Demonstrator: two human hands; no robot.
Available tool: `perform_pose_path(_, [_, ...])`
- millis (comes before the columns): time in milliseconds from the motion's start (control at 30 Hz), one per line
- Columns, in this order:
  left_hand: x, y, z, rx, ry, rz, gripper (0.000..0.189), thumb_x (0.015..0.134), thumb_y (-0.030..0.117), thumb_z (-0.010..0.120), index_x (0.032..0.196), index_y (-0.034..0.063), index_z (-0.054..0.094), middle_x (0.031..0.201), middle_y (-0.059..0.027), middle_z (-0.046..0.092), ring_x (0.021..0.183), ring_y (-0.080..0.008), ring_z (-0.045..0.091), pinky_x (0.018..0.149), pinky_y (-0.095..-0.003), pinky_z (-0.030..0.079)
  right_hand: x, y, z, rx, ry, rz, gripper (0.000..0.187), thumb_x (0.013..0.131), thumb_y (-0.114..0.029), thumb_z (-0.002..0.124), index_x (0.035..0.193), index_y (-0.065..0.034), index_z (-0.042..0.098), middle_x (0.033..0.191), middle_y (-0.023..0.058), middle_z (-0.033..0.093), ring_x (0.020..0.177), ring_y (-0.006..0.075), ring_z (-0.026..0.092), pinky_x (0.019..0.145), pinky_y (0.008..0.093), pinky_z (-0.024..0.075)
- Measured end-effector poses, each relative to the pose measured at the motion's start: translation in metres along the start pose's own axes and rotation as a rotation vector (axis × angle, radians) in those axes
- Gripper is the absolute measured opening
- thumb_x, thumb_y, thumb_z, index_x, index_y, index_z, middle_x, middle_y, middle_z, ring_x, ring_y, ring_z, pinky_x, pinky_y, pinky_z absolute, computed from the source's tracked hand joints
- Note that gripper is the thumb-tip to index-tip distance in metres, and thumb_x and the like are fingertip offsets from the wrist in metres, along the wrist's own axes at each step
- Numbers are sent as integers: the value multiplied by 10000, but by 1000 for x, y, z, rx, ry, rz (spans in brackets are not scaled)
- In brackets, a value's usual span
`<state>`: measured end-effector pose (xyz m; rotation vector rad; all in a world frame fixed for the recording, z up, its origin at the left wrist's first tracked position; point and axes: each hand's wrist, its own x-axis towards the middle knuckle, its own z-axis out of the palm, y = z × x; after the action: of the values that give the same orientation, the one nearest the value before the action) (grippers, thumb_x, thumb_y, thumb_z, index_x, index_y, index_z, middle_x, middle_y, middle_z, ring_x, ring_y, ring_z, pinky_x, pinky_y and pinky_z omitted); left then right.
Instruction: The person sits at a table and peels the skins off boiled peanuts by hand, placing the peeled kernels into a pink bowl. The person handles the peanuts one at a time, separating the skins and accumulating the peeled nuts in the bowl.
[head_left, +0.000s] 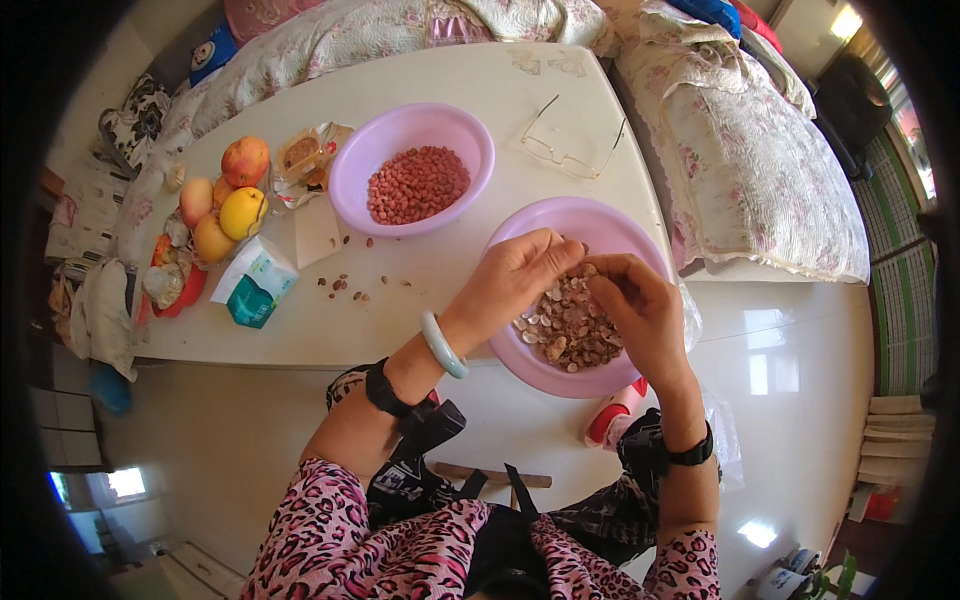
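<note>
My left hand (525, 270) and my right hand (637, 307) meet above a pink-purple plastic basin (525, 369) at the table's near right corner. Between the fingertips they pinch what looks like a peanut in its shell (589, 269), mostly covered by the fingers. Broken peanut shells (574, 315) fill the bottom of this basin, with a whole-looking peanut pod (556, 349) among them. Farther back stands a second purple basin (352, 202), holding many shelled reddish peanuts (420, 184).
Eyeglasses (574, 159) lie unfolded at the back right. A few dark peanut kernels (339, 283) are scattered left of my arm. Beyond them are a tissue pack (256, 285), fruit (244, 214) and an opened food packet (304, 161). Quilted sofas (750, 172) border the table (360, 322).
</note>
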<state>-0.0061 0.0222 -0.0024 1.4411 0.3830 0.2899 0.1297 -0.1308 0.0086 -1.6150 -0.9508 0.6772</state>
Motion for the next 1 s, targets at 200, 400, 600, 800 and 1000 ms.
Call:
perform_pose_path(200, [-2, -1, 6, -246, -114, -158, 213, 1102, 303, 567, 1090, 104, 643, 659, 129, 364, 540, 12, 304, 474, -194, 207, -6, 2, 3, 155, 61, -60, 189, 1020, -35, 665, 1189, 45, 688, 1043, 30, 719, 928, 65, 652, 821, 210, 535])
perform_pose_path(400, [-7, 0, 12, -578, -156, -210, 218, 1105, 316, 556, 1143, 131, 665, 659, 127, 351, 526, 4, 279, 468, -193, 197, -10, 3, 5, 399, 25, -134, 202, 1026, -36, 658, 1209, 48, 674, 1110, 42, 715, 976, 97, 680, 891, 233, 554])
perform_pose_path(600, [-9, -1, 19, -493, -134, -166, 203, 1104, 295, 560, 1154, 131, 670, 650, 126, 340, 518, 1, 264, 469, -202, 198, -10, 7, 5, 370, 50, -182, 194, 1020, -12, 655, 1207, 37, 677, 1096, 32, 696, 1022, 103, 672, 926, 240, 546])
perform_pose_path(800, [-10, -2, 21, -421, -135, -81, 201, 1104, 280, 565, 1176, 115, 654, 660, 126, 350, 525, 5, 271, 476, -207, 204, -8, 11, 5, 271, 76, -213, 167, 1015, -28, 672, 1171, 29, 690, 1083, 31, 691, 1006, 94, 659, 920, 248, 538])
perform_pose_path(1000, [-10, -2, 22, -338, -99, 13, 189, 1105, 268, 564, 1143, 97, 636, 667, 125, 360, 530, 6, 271, 483, -204, 209, -8, 9, -1, 218, 105, -206, 165, 1033, -93, 669, 1147, 24, 697, 1075, 36, 711, 949, 76, 650, 846, 237, 535])
